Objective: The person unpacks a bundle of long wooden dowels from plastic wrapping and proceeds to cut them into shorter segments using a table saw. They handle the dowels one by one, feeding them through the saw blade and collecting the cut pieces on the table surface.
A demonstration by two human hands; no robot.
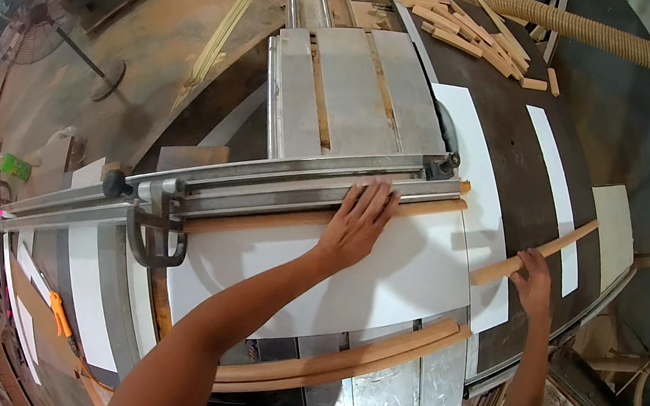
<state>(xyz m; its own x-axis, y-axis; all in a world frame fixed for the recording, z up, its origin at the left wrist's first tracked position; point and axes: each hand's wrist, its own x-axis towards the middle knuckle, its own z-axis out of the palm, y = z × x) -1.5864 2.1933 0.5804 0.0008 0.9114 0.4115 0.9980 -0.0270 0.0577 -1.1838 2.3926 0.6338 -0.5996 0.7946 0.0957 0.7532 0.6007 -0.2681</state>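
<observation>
My left hand lies with its fingers stretched out over a long wooden strip, the fingertips reaching the metal fence. That strip runs along the fence's near side on a white sheet. At the right, the fingers of my right hand are closed round a short, slightly curved wooden piece, which slants up to the right above another white panel. Two or more curved wooden strips lie side by side nearer my body. A metal clamp sits at the left of the fence.
Beyond the fence is a slotted metal sliding table. Cut wooden offcuts are heaped at the far right of the dark tabletop. A ribbed hose crosses the upper right. An orange-handled tool lies at the left, and a fan stands beyond.
</observation>
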